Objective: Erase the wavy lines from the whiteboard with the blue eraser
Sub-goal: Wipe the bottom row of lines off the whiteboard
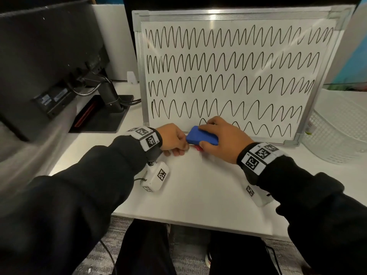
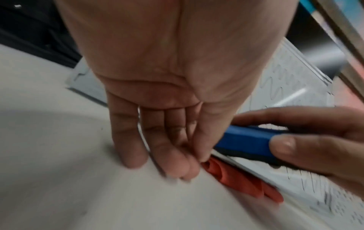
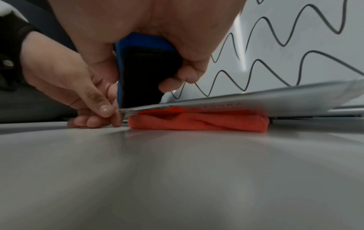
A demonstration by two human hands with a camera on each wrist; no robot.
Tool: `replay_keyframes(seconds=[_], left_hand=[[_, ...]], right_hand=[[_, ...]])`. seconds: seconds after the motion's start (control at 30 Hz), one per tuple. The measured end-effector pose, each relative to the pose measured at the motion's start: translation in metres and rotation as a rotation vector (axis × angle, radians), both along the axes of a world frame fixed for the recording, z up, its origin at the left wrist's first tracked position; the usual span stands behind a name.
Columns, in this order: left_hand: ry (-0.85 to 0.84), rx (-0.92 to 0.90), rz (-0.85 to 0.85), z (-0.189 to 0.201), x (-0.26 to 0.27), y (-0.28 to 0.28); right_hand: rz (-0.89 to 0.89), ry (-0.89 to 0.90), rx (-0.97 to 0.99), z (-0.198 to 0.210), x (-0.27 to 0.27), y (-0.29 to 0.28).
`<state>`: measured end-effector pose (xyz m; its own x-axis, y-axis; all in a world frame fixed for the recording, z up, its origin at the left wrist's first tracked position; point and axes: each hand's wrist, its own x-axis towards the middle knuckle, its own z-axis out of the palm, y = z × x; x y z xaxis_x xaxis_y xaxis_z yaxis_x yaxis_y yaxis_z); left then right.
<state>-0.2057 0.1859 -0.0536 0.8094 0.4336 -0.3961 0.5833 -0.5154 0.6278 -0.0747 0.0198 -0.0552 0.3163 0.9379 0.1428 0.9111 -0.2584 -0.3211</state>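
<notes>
The whiteboard (image 1: 238,75) leans upright on the desk with several rows of black wavy lines (image 1: 228,62). The left part of its bottom row is wiped blank. My right hand (image 1: 206,135) grips the blue eraser (image 1: 198,134) by its long sides, low against the board near the bottom frame. In the right wrist view the eraser's black felt (image 3: 145,74) faces the camera. My left hand (image 1: 181,148) pinches the board's lower frame edge (image 3: 216,101) just left of the eraser, thumb on top and fingers beneath (image 3: 112,116). A folded red cloth (image 3: 197,123) lies wedged under that edge.
The back of a black monitor (image 1: 49,56) on its stand fills the left side. A white mesh basket (image 1: 337,132) sits right of the board. The white desk (image 1: 198,185) stretches toward me, and its front edge lies just above my knees.
</notes>
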Motion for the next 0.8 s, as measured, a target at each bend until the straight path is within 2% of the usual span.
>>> replay_keyframes(seconds=[0.07,0.17,0.27,0.47,0.67,0.8], left_hand=[[-0.024,-0.138,0.088,-0.0033,-0.0044,0.0041],[-0.046,-0.222,0.157,-0.0053,-0.0065,0.0071],[-0.022,-0.232,0.162,-0.0043,-0.0041,0.0070],[-0.006,-0.210,0.214,-0.0079,-0.0003,0.0049],[0.009,-0.183,0.203,-0.0096,0.0014,0.0037],[0.009,-0.215,0.201,-0.0099,-0.0017,0.0068]], right_hand=[[0.017,0.009,-0.010,-0.0003,0.0001,0.0031],[0.044,0.024,-0.021,-0.0001,-0.0006,0.0055],[0.028,0.020,-0.024,0.0005,-0.0003,0.0049],[-0.125,-0.030,0.048,0.0024,0.0028,-0.0015],[0.025,0.015,0.009,-0.0003,0.0026,0.0055],[0.058,0.023,0.011,0.0007,0.0023,0.0074]])
